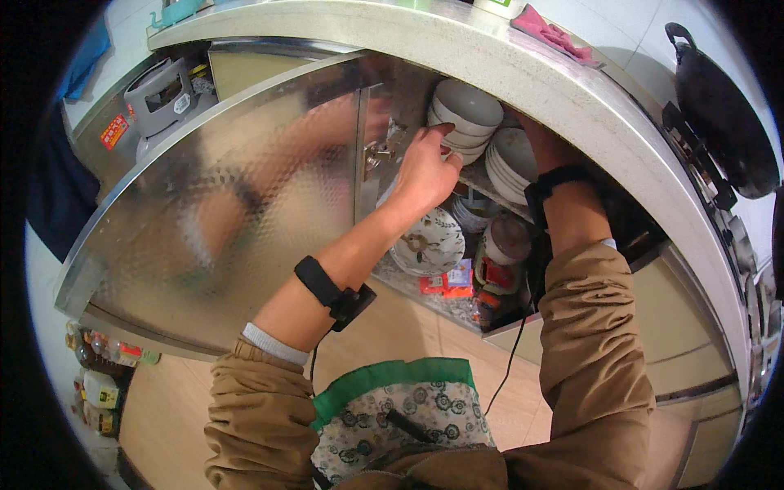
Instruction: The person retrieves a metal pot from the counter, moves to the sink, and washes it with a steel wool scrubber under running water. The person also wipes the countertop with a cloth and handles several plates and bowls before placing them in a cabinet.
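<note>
Inside an open lower cabinet, my left hand (429, 162) has its fingers and thumb against the near side of a stack of white bowls (468, 110), gripping it at the rims. A second stack of white bowls (511, 160) stands just to the right on the same stone shelf (490, 195). My right hand (534, 131) reaches in past that second stack, under the counter's edge. Its fingers are hidden, so what they touch cannot be seen. Both wrists wear black straps, the left one with a small black device (354, 309).
An open metal cabinet door (275, 245) stands left of my arms. Below the shelf are a patterned plate (429, 242), packets (450, 280) and a lidded jar (507, 239). The countertop (551, 55) overhangs, bearing a pink cloth (554, 37). A black wok (723, 116) is at right.
</note>
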Tool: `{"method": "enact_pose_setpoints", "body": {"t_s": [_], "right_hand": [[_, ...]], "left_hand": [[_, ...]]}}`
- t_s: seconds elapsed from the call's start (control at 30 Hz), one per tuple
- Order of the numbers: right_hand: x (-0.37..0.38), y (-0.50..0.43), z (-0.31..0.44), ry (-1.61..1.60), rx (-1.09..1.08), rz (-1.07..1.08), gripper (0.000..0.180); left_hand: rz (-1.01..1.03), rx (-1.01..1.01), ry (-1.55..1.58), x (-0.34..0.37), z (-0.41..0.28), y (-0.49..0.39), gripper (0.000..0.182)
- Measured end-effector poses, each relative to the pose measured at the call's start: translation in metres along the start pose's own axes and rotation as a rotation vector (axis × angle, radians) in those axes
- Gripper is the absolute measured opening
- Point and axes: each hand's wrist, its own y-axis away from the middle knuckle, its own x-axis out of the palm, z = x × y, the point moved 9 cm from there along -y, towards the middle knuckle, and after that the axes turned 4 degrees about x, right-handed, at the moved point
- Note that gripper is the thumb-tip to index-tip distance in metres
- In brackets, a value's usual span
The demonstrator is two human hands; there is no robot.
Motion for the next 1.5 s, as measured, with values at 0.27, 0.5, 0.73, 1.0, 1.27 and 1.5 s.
{"method": "enact_pose_setpoints", "body": {"t_s": [0.27, 0.5, 0.73, 1.0, 1.27, 1.5], "right_hand": [[-0.023, 0.023, 0.003, 0.015, -0.004, -0.028, 0.022], [-0.045, 0.069, 0.012, 0.045, 0.025, -0.108, 0.022], [-0.076, 0.133, -0.009, 0.047, 0.132, -0.232, 0.021], [-0.091, 0.23, -0.067, -0.035, 0.347, -0.425, 0.021], [-0.09, 0.3, -0.034, 0.095, 0.724, -0.472, 0.014], [-0.072, 0.358, 0.039, 0.266, 0.923, -0.202, 0.015]], "left_hand": [[0.021, -0.083, 0.139, 0.014, 0.019, 0.003, 0.035], [0.093, -0.29, 0.22, 0.021, 0.04, -0.001, 0.034], [0.021, -0.097, 0.078, 0.007, 0.025, 0.007, 0.032], [0.038, -0.469, 0.362, 0.004, 0.043, 0.072, 0.031], [0.031, -0.803, 0.35, 0.007, -0.042, 0.125, 0.021], [0.185, -0.71, 0.118, -0.031, -0.11, 0.126, 0.022]]}}
